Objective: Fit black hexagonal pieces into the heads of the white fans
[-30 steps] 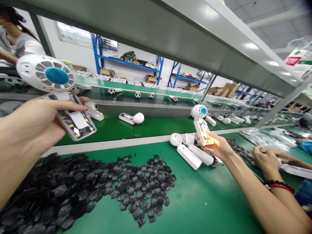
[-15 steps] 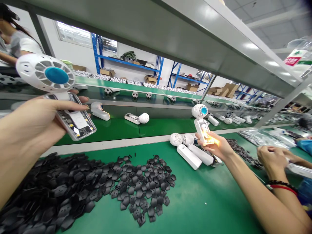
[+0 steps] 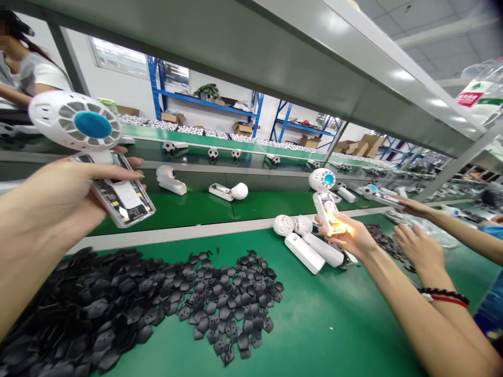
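On the left, my left hand [image 3: 74, 191] grips a white handheld fan [image 3: 57, 119] by its clear-fronted handle, thumb across the top. The fan's head has a grille with a blue centre, and a circuit board with a white patch shows in the handle. My right hand [image 3: 349, 235], farther off, is closed round the handle of a second handheld fan [image 3: 319, 179]; its handle glows orange. Just beside that hand, a few white fans [image 3: 304, 253] lie on the green table [image 3: 310, 330]. A large heap of black pentagon pieces [image 3: 129, 293] spreads below my hands.
A green conveyor belt [image 3: 188, 209] runs behind the table, carrying white fans [image 3: 231, 191]. Overhead hangs a grey shelf [image 3: 314, 68]. At the right, a co-worker's hand with bracelets [image 3: 420, 251] is near plastic bags and another hand [image 3: 416, 207] reaches over the belt.
Fans on the near belt have shifted right, while the football-patterned ones behind have shifted left. The co-worker's hands have parted, one reaching to the belt. My hands have barely moved.
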`<state>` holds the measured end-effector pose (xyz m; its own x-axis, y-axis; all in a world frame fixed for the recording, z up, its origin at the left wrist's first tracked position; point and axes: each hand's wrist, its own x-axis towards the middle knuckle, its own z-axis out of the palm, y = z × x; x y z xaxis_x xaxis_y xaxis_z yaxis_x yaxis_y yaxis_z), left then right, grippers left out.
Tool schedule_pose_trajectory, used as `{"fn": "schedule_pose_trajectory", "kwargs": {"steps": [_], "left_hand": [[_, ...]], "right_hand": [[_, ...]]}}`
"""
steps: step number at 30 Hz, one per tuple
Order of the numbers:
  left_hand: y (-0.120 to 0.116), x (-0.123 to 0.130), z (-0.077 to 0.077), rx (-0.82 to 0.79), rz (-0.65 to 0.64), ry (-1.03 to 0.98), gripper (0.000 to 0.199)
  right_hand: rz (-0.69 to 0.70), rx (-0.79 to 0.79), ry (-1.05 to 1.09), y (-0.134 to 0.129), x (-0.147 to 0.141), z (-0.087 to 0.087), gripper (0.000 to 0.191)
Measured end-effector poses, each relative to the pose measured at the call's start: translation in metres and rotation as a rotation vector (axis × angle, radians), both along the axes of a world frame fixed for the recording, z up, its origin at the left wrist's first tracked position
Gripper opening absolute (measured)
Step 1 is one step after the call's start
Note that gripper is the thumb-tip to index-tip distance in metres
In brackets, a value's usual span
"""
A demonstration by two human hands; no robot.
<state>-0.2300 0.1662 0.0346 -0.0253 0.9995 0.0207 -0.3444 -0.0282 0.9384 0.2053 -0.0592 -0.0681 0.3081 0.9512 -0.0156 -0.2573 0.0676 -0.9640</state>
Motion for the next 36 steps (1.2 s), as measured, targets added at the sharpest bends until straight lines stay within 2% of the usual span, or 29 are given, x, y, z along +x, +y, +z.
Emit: {"fn": "schedule_pose_trajectory", "kwargs": {"steps": [15, 25, 36], "left_hand": [[-0.002, 0.001, 0.004, -0.014, 0.02, -0.018, 0.038], [0.009, -0.006, -0.006, 0.011, -0.023, -0.002, 0.036], [0.009, -0.007, -0.004, 0.015, -0.016, -0.011, 0.036]], "right_hand": [[-0.037, 0.03, 0.002, -0.002, -0.006, 0.004, 0.028], [-0.027, 0.025, 0.009, -0.002, -0.006, 0.002, 0.031], [-0.053, 0.058, 0.015, -0.002, -0.014, 0.005, 0.029]]}}
